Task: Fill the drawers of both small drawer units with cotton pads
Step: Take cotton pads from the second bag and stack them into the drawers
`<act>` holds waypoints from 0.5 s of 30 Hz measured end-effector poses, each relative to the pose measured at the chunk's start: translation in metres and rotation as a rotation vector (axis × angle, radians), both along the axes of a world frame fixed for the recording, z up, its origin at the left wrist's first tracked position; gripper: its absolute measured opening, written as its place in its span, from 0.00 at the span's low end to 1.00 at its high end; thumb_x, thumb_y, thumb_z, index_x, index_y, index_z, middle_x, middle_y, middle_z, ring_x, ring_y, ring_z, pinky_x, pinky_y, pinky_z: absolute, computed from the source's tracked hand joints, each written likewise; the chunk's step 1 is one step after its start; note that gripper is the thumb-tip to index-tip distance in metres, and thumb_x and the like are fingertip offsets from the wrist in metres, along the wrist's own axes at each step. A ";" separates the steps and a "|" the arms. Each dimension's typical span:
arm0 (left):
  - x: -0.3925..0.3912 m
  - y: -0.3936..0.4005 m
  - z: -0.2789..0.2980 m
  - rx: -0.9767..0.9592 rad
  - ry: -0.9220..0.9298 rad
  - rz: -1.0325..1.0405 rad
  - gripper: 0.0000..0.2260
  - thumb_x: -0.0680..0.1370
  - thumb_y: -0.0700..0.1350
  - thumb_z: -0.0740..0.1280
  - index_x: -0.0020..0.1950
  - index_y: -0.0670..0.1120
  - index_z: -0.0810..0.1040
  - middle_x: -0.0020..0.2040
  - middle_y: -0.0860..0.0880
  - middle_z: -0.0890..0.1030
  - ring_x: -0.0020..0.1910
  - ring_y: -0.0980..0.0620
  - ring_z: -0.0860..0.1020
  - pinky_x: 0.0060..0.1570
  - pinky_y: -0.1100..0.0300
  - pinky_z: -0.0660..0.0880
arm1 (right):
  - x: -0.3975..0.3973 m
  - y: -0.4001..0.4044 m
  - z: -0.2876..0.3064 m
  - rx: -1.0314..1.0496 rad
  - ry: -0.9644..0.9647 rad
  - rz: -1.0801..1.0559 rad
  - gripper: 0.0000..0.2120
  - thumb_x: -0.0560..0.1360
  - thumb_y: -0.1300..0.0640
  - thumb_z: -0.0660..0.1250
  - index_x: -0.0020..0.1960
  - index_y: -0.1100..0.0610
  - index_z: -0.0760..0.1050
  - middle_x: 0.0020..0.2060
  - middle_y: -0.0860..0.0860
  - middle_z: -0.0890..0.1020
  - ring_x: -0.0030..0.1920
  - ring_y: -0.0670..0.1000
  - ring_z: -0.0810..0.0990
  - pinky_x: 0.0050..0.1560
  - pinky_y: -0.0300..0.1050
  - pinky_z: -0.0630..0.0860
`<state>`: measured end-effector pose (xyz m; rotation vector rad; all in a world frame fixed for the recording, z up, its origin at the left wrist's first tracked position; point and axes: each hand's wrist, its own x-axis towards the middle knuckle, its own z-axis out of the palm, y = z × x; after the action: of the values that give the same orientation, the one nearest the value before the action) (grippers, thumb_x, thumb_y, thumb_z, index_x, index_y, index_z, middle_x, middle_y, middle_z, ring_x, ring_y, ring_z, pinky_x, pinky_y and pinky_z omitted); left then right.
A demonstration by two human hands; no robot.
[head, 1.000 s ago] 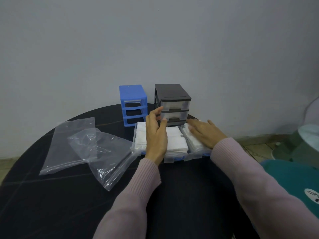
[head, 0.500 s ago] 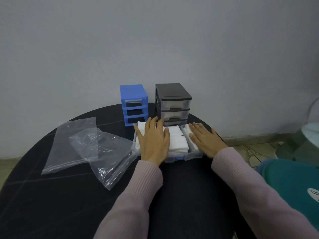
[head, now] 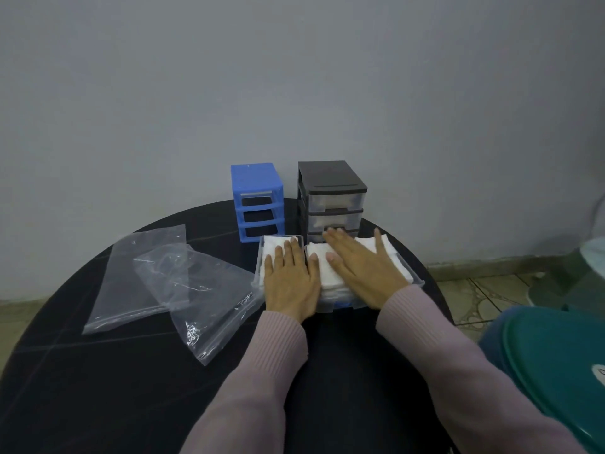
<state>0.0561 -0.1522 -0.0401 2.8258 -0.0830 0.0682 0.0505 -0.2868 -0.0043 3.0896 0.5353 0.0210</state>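
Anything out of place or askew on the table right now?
The blue drawer unit stands with all three slots open and bare; its clear drawers, packed with cotton pads, sit on the table under the left hand and right hand. Two empty plastic bags lie crumpled to the left.

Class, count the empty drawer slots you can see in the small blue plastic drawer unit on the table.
3. The blue plastic drawer unit shows three open slots stacked vertically: top, middle and bottom. None appears hidden.
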 end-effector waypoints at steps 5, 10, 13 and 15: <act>0.000 0.001 0.000 0.016 0.032 0.012 0.24 0.83 0.50 0.40 0.77 0.42 0.42 0.78 0.45 0.44 0.77 0.49 0.44 0.74 0.51 0.39 | 0.004 0.014 -0.018 -0.092 0.100 0.060 0.26 0.83 0.53 0.45 0.75 0.54 0.34 0.76 0.48 0.38 0.75 0.46 0.37 0.73 0.60 0.37; 0.000 0.003 0.001 0.021 0.044 0.014 0.23 0.83 0.49 0.40 0.77 0.43 0.42 0.78 0.46 0.43 0.77 0.49 0.42 0.74 0.50 0.39 | 0.005 0.013 -0.021 -0.168 0.069 0.093 0.28 0.83 0.54 0.47 0.75 0.55 0.33 0.75 0.48 0.37 0.75 0.47 0.36 0.73 0.60 0.37; 0.000 0.003 0.002 -0.004 0.048 0.028 0.23 0.83 0.49 0.40 0.77 0.42 0.42 0.78 0.46 0.43 0.77 0.49 0.42 0.73 0.49 0.38 | 0.004 0.010 -0.012 -0.051 0.029 0.044 0.25 0.83 0.53 0.43 0.76 0.54 0.37 0.76 0.48 0.40 0.75 0.45 0.39 0.73 0.60 0.36; 0.000 0.003 0.001 -0.022 0.052 0.038 0.24 0.83 0.50 0.41 0.77 0.42 0.42 0.78 0.46 0.43 0.77 0.49 0.41 0.73 0.49 0.38 | 0.008 0.002 -0.008 0.090 -0.017 -0.074 0.23 0.83 0.51 0.41 0.77 0.51 0.42 0.76 0.47 0.45 0.75 0.45 0.43 0.72 0.61 0.37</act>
<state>0.0558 -0.1496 -0.0388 2.8058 -0.0171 0.0043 0.0585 -0.2846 -0.0123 3.1914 0.4313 0.0728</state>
